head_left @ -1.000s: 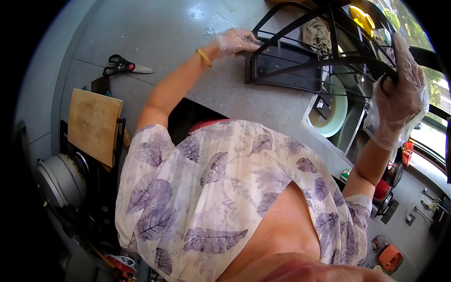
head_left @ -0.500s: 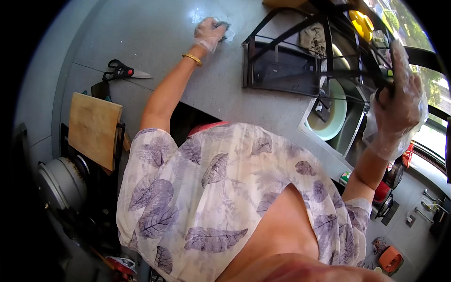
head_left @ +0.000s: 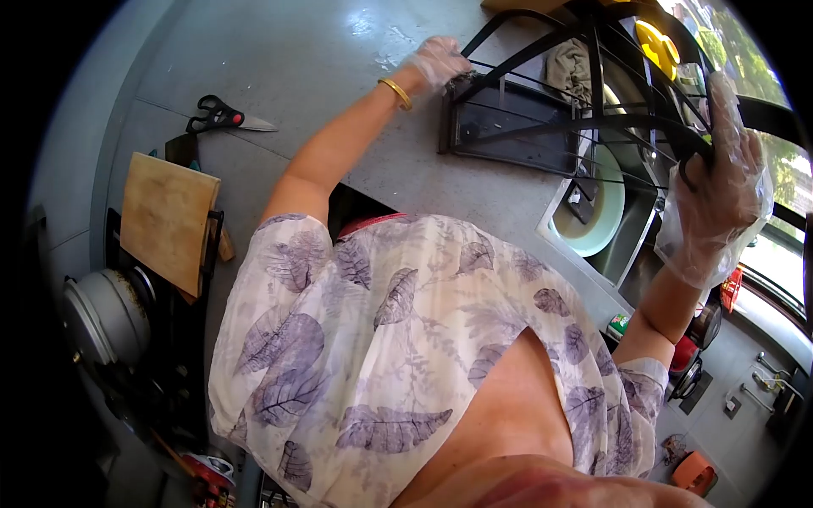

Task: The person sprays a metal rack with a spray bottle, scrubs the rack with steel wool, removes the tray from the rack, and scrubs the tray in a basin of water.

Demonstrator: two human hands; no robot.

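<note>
A black metal rack (head_left: pixel 596 85) stands tilted over the grey counter (head_left: pixel 356 169), its dark tray-like base (head_left: pixel 517 127) towards the left. My left hand (head_left: pixel 439 63), in a clear plastic glove, is closed on a dark scrubber (head_left: pixel 461 79) at the rack's left corner; the scrubber is mostly hidden. On the right, my right hand (head_left: pixel 716 182), also gloved, has its fingers around the black frame, with one finger stretched up along it.
Black-handled scissors (head_left: pixel 227 117) lie on the counter at the left, near a wooden board (head_left: pixel 169 222) standing upright. A pale green basin (head_left: pixel 597 207) sits in the sink (head_left: pixel 631 245). Behind the rack are a cloth (head_left: pixel 569 71) and a yellow item (head_left: pixel 656 49).
My left hand went left onto the counter with the scrubber, then came back right to the rack's corner. The rack has tilted slightly in my right hand.
</note>
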